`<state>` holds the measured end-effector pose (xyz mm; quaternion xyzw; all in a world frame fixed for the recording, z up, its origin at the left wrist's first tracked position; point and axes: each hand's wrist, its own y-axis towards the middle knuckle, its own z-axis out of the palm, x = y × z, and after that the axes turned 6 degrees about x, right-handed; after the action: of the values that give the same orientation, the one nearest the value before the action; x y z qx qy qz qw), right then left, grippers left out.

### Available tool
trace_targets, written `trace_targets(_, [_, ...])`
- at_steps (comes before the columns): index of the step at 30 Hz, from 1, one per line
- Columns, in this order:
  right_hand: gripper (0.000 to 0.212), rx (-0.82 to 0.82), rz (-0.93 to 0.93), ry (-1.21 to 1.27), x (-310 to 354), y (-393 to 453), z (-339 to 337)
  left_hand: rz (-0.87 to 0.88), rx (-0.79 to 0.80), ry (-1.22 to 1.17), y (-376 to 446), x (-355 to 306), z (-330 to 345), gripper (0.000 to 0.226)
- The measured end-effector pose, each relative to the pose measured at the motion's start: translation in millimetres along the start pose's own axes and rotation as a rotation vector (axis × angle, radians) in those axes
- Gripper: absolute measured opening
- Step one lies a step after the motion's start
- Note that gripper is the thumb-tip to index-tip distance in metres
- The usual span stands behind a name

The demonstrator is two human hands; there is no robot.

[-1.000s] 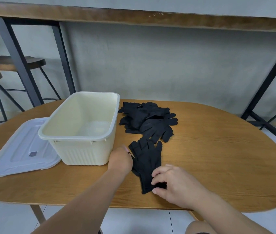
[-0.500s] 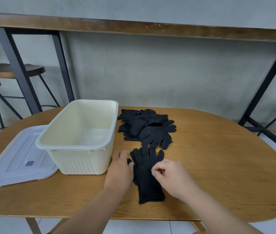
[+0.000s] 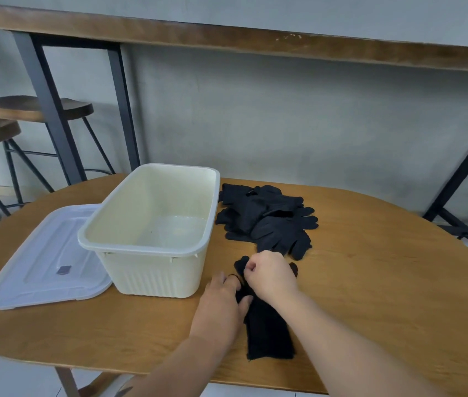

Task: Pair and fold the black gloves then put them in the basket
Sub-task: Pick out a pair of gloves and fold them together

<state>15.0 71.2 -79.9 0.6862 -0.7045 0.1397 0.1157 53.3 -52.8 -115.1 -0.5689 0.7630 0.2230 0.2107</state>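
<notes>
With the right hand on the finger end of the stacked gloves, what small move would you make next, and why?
Probably fold the finger end back toward the cuff. The right hand already pinches the fingertips of the paired gloves, the left hand rests on their left edge to steady them, and they still lie full length on the table, with the basket empty.

Warm brown wood on the table (image 3: 370, 282), fine straight grain, smooth with a soft satin sheen. Cream plastic for the basket (image 3: 152, 270), ribbed on the outer wall, smooth and faintly glossy inside. Translucent, frosted plastic for the lid (image 3: 40, 262), slick-looking, with moulded ridges. Black knitted cloth in the pile of gloves (image 3: 267, 219), matt and slightly fuzzy; same matt knit in the flat gloves (image 3: 267, 330) near the table edge. Dark matt metal for the frame legs (image 3: 49, 110). Rougher, worn wood along the counter edge (image 3: 227, 38). Dark smooth wood on the stool seat (image 3: 35, 107).
</notes>
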Motion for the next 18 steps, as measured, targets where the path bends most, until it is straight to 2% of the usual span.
trace_targets(5, [0.033, -0.134, -0.07, 0.05, -1.8, -1.7, 6.2, 0.02, -0.015, -0.012, -0.5, 2.3, 1.1, 0.032])
trace_targets(9, [0.024, -0.026, -0.106, 0.085, -5.7, -2.6, 8.2, 0.021, -0.025, -0.035, -2.4, 2.8, 1.4, 0.034])
trace_targets(12, [0.019, -0.044, -0.143, 0.123, -9.7, -3.6, 4.9, 0.025, -0.028, -0.063, -3.3, 3.5, 0.9, 0.038])
trace_targets(14, [0.024, -0.061, -0.136, 0.111, -12.0, -4.3, 5.9, 0.036, -0.027, -0.063, -4.1, 3.5, 1.0, 0.039])
trace_targets(18, [0.031, 0.029, -0.223, -0.028, -12.0, -5.3, 7.2, 0.041, -0.01, -0.035, -3.9, 2.8, 0.2, 0.041])
